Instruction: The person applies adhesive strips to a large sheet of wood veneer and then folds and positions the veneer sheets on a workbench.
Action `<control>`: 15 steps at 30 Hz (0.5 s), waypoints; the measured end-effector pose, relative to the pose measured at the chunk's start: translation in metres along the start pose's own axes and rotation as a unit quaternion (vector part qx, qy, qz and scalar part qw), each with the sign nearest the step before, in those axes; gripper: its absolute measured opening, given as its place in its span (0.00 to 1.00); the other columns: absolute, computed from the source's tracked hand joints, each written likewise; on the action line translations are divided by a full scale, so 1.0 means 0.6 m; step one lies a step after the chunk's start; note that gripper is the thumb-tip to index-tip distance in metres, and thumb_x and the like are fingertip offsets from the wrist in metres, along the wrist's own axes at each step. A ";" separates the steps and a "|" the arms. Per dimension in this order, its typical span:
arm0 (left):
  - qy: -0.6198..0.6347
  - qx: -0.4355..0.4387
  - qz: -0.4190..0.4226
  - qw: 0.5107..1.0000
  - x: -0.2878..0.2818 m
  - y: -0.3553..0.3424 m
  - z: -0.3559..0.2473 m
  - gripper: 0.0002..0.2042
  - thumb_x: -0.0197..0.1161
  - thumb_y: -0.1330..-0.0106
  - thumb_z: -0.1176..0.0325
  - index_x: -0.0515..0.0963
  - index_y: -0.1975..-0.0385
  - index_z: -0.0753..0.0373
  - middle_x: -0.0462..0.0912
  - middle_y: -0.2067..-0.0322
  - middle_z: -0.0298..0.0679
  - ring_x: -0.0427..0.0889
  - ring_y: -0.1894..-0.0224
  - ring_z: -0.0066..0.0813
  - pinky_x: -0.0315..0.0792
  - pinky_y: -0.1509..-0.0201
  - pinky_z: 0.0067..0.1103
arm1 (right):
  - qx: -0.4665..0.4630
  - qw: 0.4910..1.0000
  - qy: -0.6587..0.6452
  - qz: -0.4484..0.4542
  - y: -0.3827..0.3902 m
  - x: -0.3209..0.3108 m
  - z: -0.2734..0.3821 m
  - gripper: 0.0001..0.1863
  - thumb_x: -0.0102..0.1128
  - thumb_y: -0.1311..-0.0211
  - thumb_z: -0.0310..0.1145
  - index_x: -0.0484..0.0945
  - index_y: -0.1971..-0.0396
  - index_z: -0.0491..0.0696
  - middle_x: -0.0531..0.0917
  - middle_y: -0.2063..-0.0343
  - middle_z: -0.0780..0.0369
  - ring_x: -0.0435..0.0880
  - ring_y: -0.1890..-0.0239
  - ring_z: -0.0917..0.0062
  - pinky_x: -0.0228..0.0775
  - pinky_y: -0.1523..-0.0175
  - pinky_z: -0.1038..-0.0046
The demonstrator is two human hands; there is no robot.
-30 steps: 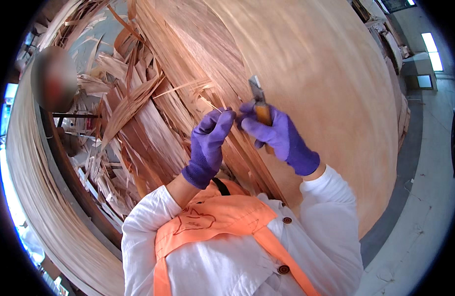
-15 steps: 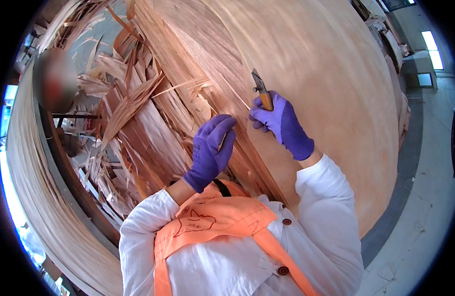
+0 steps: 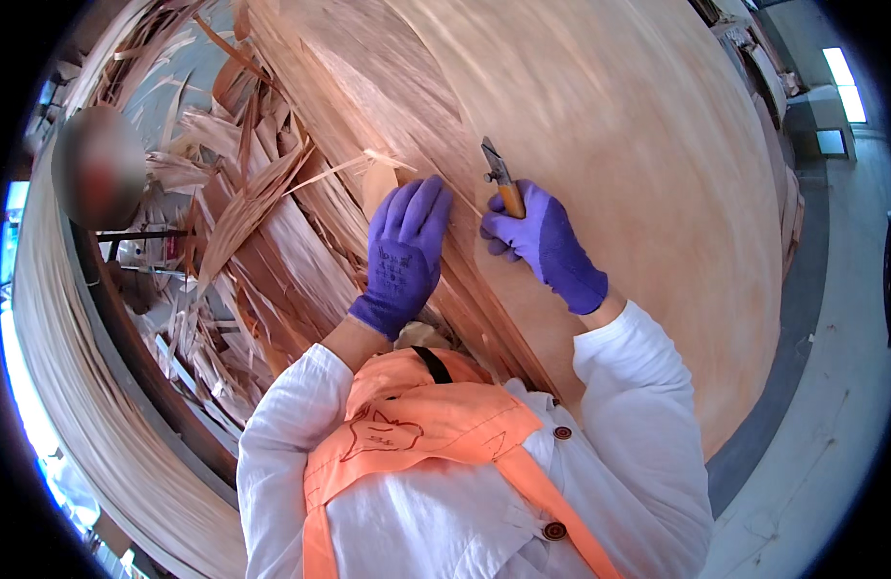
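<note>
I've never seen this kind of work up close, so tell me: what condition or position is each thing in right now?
Left hand: gloved, fingers flat, pressing on the veneer edge.
Right hand: gloved, closed around the knife handle.
Knife: held upright, blade pointing up, clear of the wood.
Veneer sheet: large, smooth, lying flat.
Veneer scraps: torn, splintered strips piled loosely.

A wide stack of thin, pale reddish wood veneer sheets [image 3: 639, 193] is seen as the carrying surface. At its left edge a heap of torn, splintered veneer strips [image 3: 243, 203] is piled. A grey concrete floor [image 3: 841, 386] is seen at the right.
</note>
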State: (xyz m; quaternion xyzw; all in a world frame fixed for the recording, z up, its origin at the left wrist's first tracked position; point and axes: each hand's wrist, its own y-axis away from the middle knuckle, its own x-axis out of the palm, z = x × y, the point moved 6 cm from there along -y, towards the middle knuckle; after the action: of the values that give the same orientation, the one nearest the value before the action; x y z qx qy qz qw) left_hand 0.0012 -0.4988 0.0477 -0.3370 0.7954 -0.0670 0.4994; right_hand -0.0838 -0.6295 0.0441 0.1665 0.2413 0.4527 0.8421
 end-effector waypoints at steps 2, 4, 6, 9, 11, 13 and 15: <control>-0.004 0.011 0.000 1.000 0.009 0.000 0.004 0.22 0.52 0.53 0.76 0.71 0.53 0.66 0.71 0.50 0.45 0.69 0.47 0.44 0.61 0.41 0.36 | -0.004 1.000 -0.002 0.000 0.001 0.001 -0.001 0.10 0.58 0.48 0.28 0.69 0.69 0.41 0.77 0.81 0.63 0.77 0.83 0.83 0.65 0.81 0.82; -0.011 0.022 0.006 1.000 0.014 -0.003 0.006 0.22 0.52 0.53 0.76 0.71 0.53 0.65 0.71 0.49 0.44 0.68 0.46 0.43 0.60 0.41 0.35 | -0.004 1.000 0.001 -0.001 -0.001 0.002 -0.001 0.09 0.58 0.48 0.28 0.69 0.69 0.41 0.77 0.81 0.63 0.77 0.83 0.83 0.65 0.81 0.82; -0.020 0.033 0.017 0.999 0.016 -0.007 0.007 0.22 0.52 0.53 0.76 0.72 0.53 0.64 0.71 0.49 0.43 0.68 0.46 0.41 0.60 0.41 0.35 | 0.004 1.000 0.003 -0.003 -0.004 0.003 -0.006 0.09 0.58 0.48 0.27 0.69 0.70 0.41 0.77 0.82 0.63 0.76 0.84 0.82 0.66 0.81 0.81; -0.031 0.043 0.043 0.998 0.027 -0.007 0.015 0.23 0.53 0.52 0.75 0.72 0.51 0.62 0.70 0.47 0.41 0.68 0.45 0.39 0.60 0.40 0.34 | 0.005 1.000 0.016 -0.005 -0.007 0.006 -0.008 0.09 0.57 0.48 0.27 0.69 0.70 0.41 0.76 0.82 0.62 0.76 0.84 0.82 0.65 0.81 0.81; -0.058 0.049 0.068 0.995 0.037 -0.005 0.019 0.24 0.53 0.52 0.74 0.71 0.50 0.60 0.69 0.47 0.40 0.67 0.44 0.38 0.60 0.41 0.34 | 0.006 1.000 0.028 -0.001 -0.010 0.006 -0.011 0.09 0.57 0.47 0.27 0.69 0.69 0.41 0.76 0.82 0.62 0.76 0.84 0.81 0.65 0.82 0.81; -0.099 0.067 0.095 0.988 0.044 -0.004 0.020 0.24 0.53 0.52 0.74 0.70 0.49 0.59 0.69 0.46 0.40 0.66 0.43 0.38 0.60 0.41 0.34 | 0.008 0.999 0.037 0.012 -0.014 0.008 -0.014 0.09 0.57 0.47 0.28 0.69 0.69 0.41 0.77 0.82 0.62 0.77 0.84 0.81 0.66 0.82 0.81; -0.149 0.094 0.125 0.976 0.054 -0.002 0.019 0.25 0.53 0.51 0.73 0.69 0.48 0.59 0.69 0.46 0.40 0.66 0.43 0.38 0.60 0.41 0.35 | 0.009 0.999 0.046 0.015 -0.017 0.009 -0.017 0.09 0.57 0.47 0.28 0.69 0.69 0.41 0.77 0.82 0.62 0.77 0.84 0.81 0.66 0.82 0.80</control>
State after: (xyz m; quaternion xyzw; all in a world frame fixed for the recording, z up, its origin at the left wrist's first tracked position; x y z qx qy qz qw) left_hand 0.0023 -0.5166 0.0185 -0.1925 0.7377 -0.0275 0.6465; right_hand -0.0801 -0.6298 0.0296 0.1561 0.2815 0.4701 0.8218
